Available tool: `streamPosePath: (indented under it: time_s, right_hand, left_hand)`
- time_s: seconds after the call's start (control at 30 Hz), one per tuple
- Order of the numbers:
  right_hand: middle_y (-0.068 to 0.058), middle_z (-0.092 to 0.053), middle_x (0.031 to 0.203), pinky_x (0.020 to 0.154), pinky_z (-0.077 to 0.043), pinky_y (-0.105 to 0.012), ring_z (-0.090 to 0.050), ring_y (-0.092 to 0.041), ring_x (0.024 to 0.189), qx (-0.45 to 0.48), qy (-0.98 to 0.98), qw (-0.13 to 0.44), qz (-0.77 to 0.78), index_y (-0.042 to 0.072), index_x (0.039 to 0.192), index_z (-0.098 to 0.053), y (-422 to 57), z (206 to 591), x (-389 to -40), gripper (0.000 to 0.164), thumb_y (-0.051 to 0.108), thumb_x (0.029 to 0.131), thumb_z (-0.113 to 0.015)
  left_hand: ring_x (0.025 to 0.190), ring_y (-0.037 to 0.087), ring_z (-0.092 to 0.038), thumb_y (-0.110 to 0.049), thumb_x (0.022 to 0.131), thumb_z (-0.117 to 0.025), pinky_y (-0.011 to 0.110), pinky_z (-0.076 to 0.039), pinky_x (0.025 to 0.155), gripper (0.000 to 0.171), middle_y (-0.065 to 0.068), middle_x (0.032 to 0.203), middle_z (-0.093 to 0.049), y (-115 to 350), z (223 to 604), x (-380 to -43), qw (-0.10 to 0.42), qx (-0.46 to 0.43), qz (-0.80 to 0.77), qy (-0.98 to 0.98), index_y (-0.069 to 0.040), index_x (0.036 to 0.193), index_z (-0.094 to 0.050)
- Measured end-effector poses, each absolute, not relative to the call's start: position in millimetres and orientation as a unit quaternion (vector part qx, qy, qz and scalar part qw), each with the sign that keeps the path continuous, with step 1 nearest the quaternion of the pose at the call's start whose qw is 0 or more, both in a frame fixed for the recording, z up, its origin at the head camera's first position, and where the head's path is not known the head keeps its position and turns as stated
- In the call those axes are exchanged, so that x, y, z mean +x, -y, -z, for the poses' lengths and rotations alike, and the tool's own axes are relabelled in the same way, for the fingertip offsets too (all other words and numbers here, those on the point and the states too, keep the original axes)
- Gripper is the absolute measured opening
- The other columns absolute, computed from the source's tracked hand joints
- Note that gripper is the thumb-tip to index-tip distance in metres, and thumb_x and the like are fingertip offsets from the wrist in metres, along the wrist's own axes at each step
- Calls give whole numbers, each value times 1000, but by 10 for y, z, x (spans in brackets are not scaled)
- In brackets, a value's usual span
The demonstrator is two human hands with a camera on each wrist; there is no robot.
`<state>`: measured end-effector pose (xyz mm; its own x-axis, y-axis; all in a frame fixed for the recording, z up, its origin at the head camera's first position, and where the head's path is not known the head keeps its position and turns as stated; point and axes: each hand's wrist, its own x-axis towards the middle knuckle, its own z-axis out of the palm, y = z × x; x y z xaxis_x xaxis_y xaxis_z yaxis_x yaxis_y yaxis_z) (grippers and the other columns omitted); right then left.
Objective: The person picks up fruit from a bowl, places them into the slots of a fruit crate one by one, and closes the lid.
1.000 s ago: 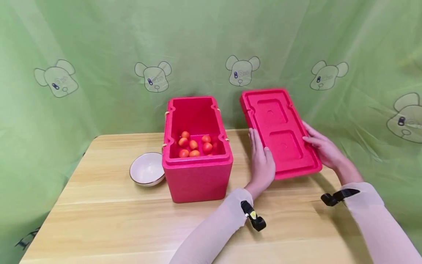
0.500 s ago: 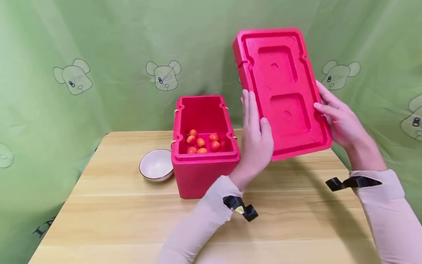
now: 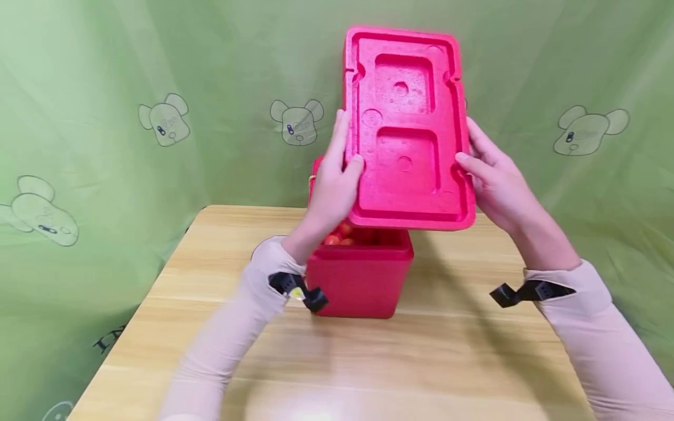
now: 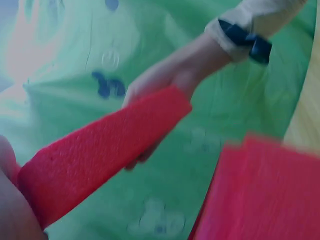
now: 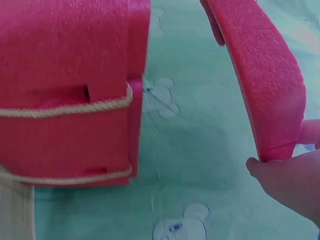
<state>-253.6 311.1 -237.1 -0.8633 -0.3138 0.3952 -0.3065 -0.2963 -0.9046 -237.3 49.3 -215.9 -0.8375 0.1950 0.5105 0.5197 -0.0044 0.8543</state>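
Note:
A red foam lid is raised above the open red foam box, its recessed underside towards the head camera. My left hand holds the lid's left edge, thumb on the rim and fingers along the side. Opposite it, my right hand grips the right edge between thumb and fingers. Small red-orange fruits like cherry tomatoes show inside the box, below the lid; the lid hides much of the opening. In the right wrist view the lid stands apart from the box.
The box stands on a light wooden table. A pale bowl is left of it, mostly hidden by my left sleeve. Cords run along the box's side. A green curtain with bear-head drawings hangs behind.
Both hands have lifted the lid from low at the box's right, then moved it left until it overlaps the box. The head view has turned right.

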Motion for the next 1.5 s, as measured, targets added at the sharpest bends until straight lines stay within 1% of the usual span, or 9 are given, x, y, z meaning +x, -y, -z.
streamPosePath:
  time_s: [0.23, 0.43, 0.57, 0.67, 0.77, 0.9, 1.03, 1.27, 1.5]
  right_hand:
    - [-1, -18, 156, 94, -45, -20, -30, -19, 137, -267, -612, -29, 744, 22, 151, -16, -2875, 2467, -2770, 63, -1, 96, -39]
    - [1, -14, 157, 98, -41, -18, -21, -19, 142, -264, -631, -35, 728, 20, 151, -13, -2758, 2567, -2889, 65, 1, 96, -41]
    - [-1, -14, 157, 97, -42, -19, -20, -20, 143, -259, -628, -31, 733, 18, 151, -13, -2728, 2595, -2920, 66, 1, 95, -43]
    - [-3, -16, 157, 96, -43, -19, -23, -21, 142, -251, -623, -28, 740, 16, 151, -14, -2721, 2599, -2924, 65, 0, 95, -44]
    - [-5, -19, 156, 94, -44, -19, -34, -18, 136, -236, -612, -20, 755, 14, 151, -15, -2716, 2593, -2923, 66, -1, 94, -46]
    - [-10, -23, 154, 89, -48, -19, -50, -14, 119, -224, -583, -15, 781, 9, 150, -17, -2716, 2550, -2931, 68, -4, 91, -49]
    - [-14, -29, 150, 86, -50, -21, -52, -16, 117, -235, -556, -29, 797, 6, 147, -25, -2727, 2475, -2946, 66, -11, 89, -49]
    - [-16, -36, 145, 90, -48, -26, -42, -25, 131, -255, -506, -87, 819, 3, 141, -36, -2707, 2373, -2976, 66, -23, 82, -49]
    - [-20, -59, 116, 81, -53, -27, -59, -27, 104, -247, -453, -153, 843, -5, 119, -52, -2639, 2399, -3025, 47, -28, 78, -47]
  left_hand:
    - [143, 9, -17, 14, 88, -41, 22, -19, 113, 63, 7, 157, -16, -187, 2296, -2890, 89, -326, 720, 607, 1, 146, -22]
    - [142, 9, -22, 16, 84, -49, 23, -22, 112, 66, 7, 155, -23, -14, 2565, -3239, 77, -330, 742, 578, 0, 145, -28]
    - [139, 8, -28, 16, 82, -55, 25, -30, 109, 66, 6, 152, -30, 71, 2657, -3331, 73, -325, 758, 561, -1, 142, -34]
    - [137, 11, -34, 15, 81, -57, 25, -34, 106, 63, 8, 149, -35, 119, 2677, -3351, 71, -315, 768, 553, 1, 140, -38]
    - [135, 15, -38, 14, 81, -58, 23, -37, 104, 62, 11, 147, -39, 148, 2664, -3358, 64, -298, 776, 552, 1, 139, -40]
    - [135, 20, -39, 13, 82, -56, 23, -36, 104, 66, 13, 148, -37, 173, 2604, -3371, 35, -275, 784, 555, -1, 143, -34]
    - [136, 20, -37, 13, 84, -53, 23, -34, 107, 68, 13, 150, -33, 175, 2524, -3390, 17, -278, 776, 566, -1, 145, -28]
    - [134, 15, -40, 10, 88, -50, 24, -35, 105, 60, 8, 148, -37, 125, 2351, -3339, 56, -289, 768, 569, -5, 144, -34]
    - [126, 14, -50, 21, 82, -46, 25, -43, 98, 62, 8, 139, -50, 96, 2336, -3360, 104, -263, 782, 556, -6, 138, -46]
